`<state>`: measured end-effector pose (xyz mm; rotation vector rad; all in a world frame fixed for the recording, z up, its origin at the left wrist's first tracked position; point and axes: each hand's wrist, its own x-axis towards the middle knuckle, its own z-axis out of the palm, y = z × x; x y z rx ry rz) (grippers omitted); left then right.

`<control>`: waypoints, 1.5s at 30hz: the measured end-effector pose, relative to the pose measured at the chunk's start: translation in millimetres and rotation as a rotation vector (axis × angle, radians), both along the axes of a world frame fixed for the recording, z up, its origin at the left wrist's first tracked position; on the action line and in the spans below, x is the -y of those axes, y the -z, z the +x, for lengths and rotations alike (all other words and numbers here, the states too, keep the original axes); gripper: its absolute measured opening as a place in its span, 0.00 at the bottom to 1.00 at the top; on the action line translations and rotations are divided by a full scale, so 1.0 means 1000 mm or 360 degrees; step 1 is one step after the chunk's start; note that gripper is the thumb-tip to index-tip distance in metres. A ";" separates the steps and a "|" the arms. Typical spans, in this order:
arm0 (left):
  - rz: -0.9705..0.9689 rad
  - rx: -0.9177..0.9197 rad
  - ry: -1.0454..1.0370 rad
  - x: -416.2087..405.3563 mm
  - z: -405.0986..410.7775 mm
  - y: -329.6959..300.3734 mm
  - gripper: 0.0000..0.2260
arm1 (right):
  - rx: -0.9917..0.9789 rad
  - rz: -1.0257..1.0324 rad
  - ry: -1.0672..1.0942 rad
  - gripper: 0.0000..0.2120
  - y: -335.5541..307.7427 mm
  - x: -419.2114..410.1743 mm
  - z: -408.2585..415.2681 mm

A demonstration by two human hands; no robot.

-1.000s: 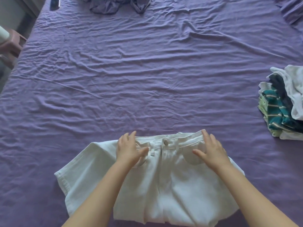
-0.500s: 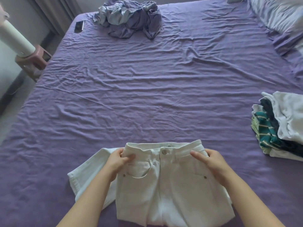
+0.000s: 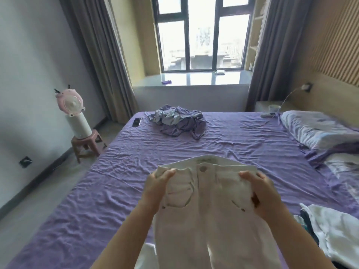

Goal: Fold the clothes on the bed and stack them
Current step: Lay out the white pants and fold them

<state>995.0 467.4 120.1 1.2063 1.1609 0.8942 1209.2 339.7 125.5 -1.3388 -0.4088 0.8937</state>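
White trousers (image 3: 209, 206) hang lifted in front of me above the purple bed (image 3: 136, 164), front side and button facing me. My left hand (image 3: 155, 189) grips the waistband's left corner, thumb on top. At the right corner my right hand (image 3: 264, 193) grips the waistband the same way. The legs drop below the frame's bottom edge. A stack of folded clothes (image 3: 334, 233), white on top with dark and teal pieces under it, lies on the bed at the lower right. A crumpled purple-grey garment (image 3: 178, 121) lies at the far end of the bed.
A dark phone (image 3: 137, 122) lies near the bed's far left corner. Pillows and bedding (image 3: 318, 131) fill the right side. On the floor to the left a pink fan (image 3: 72, 107) stands on a small stool (image 3: 87, 141). Window and curtains lie beyond.
Both hands went from pressing the trousers flat on the bed to gripping the waistband and lifting it up. The view tilted up from the bed to the room.
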 end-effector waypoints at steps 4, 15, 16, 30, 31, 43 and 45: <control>0.0295 0.0084 0.0058 -0.012 0.012 -0.092 0.08 | 0.0224 0.0210 -0.0192 0.05 -0.097 -0.007 -0.018; 0.0851 0.0156 0.0153 0.009 0.023 -0.226 0.14 | 0.0740 0.0553 -0.0166 0.15 -0.225 -0.036 -0.109; 0.0884 0.0162 0.0145 0.009 0.021 -0.232 0.13 | 0.0738 0.0568 -0.0167 0.14 -0.229 -0.038 -0.114; 0.0944 0.0496 0.0337 0.003 -0.033 -0.251 0.16 | 0.2161 0.0684 0.0378 0.22 -0.220 -0.031 -0.108; 0.0921 0.0531 0.0370 0.002 -0.036 -0.252 0.15 | 0.2089 0.0639 0.0521 0.27 -0.215 -0.031 -0.102; 0.1177 0.0424 0.0388 -0.014 -0.093 -0.299 0.12 | 0.1122 0.0703 -0.0127 0.21 -0.226 -0.040 -0.117; 0.1293 0.0358 0.0314 -0.019 -0.100 -0.320 0.13 | 0.1161 0.0759 -0.0066 0.16 -0.254 -0.048 -0.128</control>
